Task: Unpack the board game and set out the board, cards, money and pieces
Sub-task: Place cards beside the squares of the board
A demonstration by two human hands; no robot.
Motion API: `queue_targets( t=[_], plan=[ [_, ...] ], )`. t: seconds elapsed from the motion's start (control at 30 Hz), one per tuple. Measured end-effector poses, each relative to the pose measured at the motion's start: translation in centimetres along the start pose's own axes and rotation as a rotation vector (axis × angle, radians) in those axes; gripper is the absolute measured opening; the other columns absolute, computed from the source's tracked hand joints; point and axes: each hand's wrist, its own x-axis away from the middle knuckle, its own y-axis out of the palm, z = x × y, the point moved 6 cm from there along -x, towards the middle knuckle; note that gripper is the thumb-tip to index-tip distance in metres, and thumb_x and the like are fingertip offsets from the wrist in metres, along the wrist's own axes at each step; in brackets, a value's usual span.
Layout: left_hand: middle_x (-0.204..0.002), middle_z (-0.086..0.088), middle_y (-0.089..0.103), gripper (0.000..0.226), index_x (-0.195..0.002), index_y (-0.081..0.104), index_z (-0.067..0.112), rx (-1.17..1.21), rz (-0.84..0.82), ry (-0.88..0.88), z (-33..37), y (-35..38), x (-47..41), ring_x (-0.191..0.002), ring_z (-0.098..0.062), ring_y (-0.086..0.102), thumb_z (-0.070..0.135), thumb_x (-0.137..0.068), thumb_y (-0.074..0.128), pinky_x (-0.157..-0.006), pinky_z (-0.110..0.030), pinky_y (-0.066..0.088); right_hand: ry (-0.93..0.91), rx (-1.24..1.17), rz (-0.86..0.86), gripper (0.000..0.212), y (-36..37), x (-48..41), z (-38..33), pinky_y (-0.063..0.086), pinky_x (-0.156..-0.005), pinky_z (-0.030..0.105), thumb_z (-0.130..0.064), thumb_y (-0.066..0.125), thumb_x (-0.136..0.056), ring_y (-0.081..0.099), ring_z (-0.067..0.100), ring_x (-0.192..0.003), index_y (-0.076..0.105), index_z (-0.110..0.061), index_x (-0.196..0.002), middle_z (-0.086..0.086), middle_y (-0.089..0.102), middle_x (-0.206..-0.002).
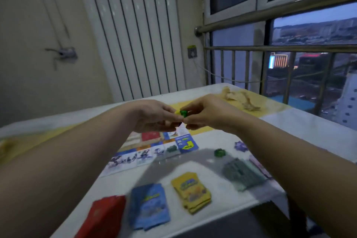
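board far half hidden behind left hand, right hand, left forearm. green piece in right-hand fingertips mostly covered, shape unreadable; yellow bit at left fingertips, grip unclear. red deck at near edge of table cut by frame bottom. deck print blurred. money stack partly under right forearm.

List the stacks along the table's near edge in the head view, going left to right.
red card deck → blue card deck → yellow card deck → grey-green money stack
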Motion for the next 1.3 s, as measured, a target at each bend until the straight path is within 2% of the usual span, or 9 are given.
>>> queue_targets(
  t=[0.17, 0.4, 0.47, 0.63, 0.77, 0.87, 0.97, 1.17, 1.3],
  plan=[
    [-0.059, -0.002, 0.063, 0.012, -0.08, 0.059, 0.003, 0.207, 0.077, -0.01, -4.0, -3.8, 6.9, -0.054, -0.004, 0.062, 0.005, -0.091, 0.055, -0.062, -0.015, 0.054, 0.029, -0.117, -0.12, 0.03, 7.3, 0.1, -3.5, 0.058, -0.076, 0.025, 0.007, 0.064, -0.083, 0.067, 0.021, -0.077, 0.064, 0.004, -0.112, 0.019, 0.068, -0.094],
    [-0.066, -0.005, 0.065, 0.011, -0.085, 0.06, 0.006, 0.562, 0.25, 0.001, -11.1, -6.9, 12.3, -0.05, -0.007, 0.062, 0.007, -0.094, 0.052, -0.052, -0.015, 0.054, 0.11, -0.275, -0.277, 0.025, 15.8, 0.9, -5.6, 0.058, -0.065, 0.02, 0.003, 0.057, -0.089, 0.064, 0.02, -0.071, 0.062, 0.007, -0.113, 0.021, 0.065, -0.089],
    [-0.075, -0.009, 0.062, 0.009, -0.087, 0.059, 0.005, 0.635, 0.28, 0.0, -12.8, -7.2, 13.0, -0.051, -0.009, 0.062, 0.007, -0.093, 0.054, -0.051, -0.016, 0.054, 0.123, -0.292, -0.282, 0.024, 17.6, 1.0, -5.5, 0.057, -0.064, 0.019, 0.003, 0.057, -0.089, 0.064, 0.02, -0.07, 0.062, 0.007, -0.112, 0.021, 0.065, -0.087],
    [-0.077, -0.013, 0.058, 0.005, -0.09, 0.058, 0.002, 0.761, 0.327, -0.022, -15.3, -7.7, 13.3, -0.069, -0.016, 0.059, 0.005, -0.092, 0.056, -0.054, -0.023, 0.057, 0.147, -0.278, -0.25, 0.022, 20.1, 0.5, -4.8, 0.057, -0.065, 0.02, 0.003, 0.06, -0.087, 0.064, 0.019, -0.066, 0.064, 0.008, -0.108, 0.018, 0.066, -0.083],
    [-0.078, -0.013, 0.057, 0.004, -0.091, 0.057, 0.002, 0.777, 0.359, -0.05, -16.5, -8.1, 13.0, -0.067, -0.016, 0.058, 0.005, -0.092, 0.054, -0.056, -0.024, 0.058, 0.157, -0.211, -0.256, 0.017, 21.1, 0.3, -4.7, 0.057, -0.064, 0.02, 0.0, 0.062, -0.087, 0.063, 0.019, -0.068, 0.067, 0.003, -0.103, 0.014, 0.067, -0.081],
    [-0.078, -0.015, 0.055, 0.008, -0.091, 0.056, -0.002, 0.85, 0.372, -0.076, -17.1, -8.6, 12.8, -0.065, -0.017, 0.057, 0.006, -0.091, 0.054, -0.049, -0.023, 0.056, 0.169, -0.244, -0.26, 0.012, 21.5, 0.0, -4.6, 0.056, -0.074, 0.026, 0.001, 0.06, -0.087, 0.063, 0.021, -0.074, 0.067, -0.002, -0.097, 0.016, 0.066, -0.087],
    [-0.075, -0.016, 0.052, 0.01, -0.091, 0.052, -0.003, 0.999, 0.345, -0.071, -17.2, -8.8, 12.6, -0.063, -0.019, 0.055, 0.006, -0.091, 0.049, -0.047, -0.023, 0.055, 0.244, -0.442, -0.255, 0.012, 21.8, -0.6, -3.9, 0.055, -0.073, 0.025, 0.003, 0.056, -0.089, 0.061, 0.019, -0.075, 0.064, -0.004, -0.095, 0.015, 0.064, -0.088],
    [-0.076, -0.014, 0.047, 0.01, -0.083, 0.044, 0.003, 1.298, 0.305, -0.023, -16.9, -8.8, 11.2, -0.059, -0.018, 0.046, 0.008, -0.091, 0.04, -0.041, -0.022, 0.051, 0.506, -1.056, -0.085, 0.016, 22.5, -1.4, -1.9, 0.05, -0.048, 0.016, -0.005, 0.047, -0.096, 0.047, 0.012, -0.064, 0.061, 0.0, -0.091, 0.011, 0.052, -0.081],
    [-0.065, -0.014, 0.048, 0.018, -0.082, 0.043, 0.0, 1.354, 0.329, -0.027, -16.7, -8.6, 10.0, -0.052, -0.015, 0.041, 0.012, -0.094, 0.038, -0.036, -0.017, 0.045, 0.545, -1.197, -0.017, 0.017, 21.2, -1.7, -1.6, 0.042, -0.038, 0.015, -0.006, 0.043, -0.097, 0.04, 0.01, -0.058, 0.058, 0.002, -0.094, 0.011, 0.047, -0.081]
  ],
)
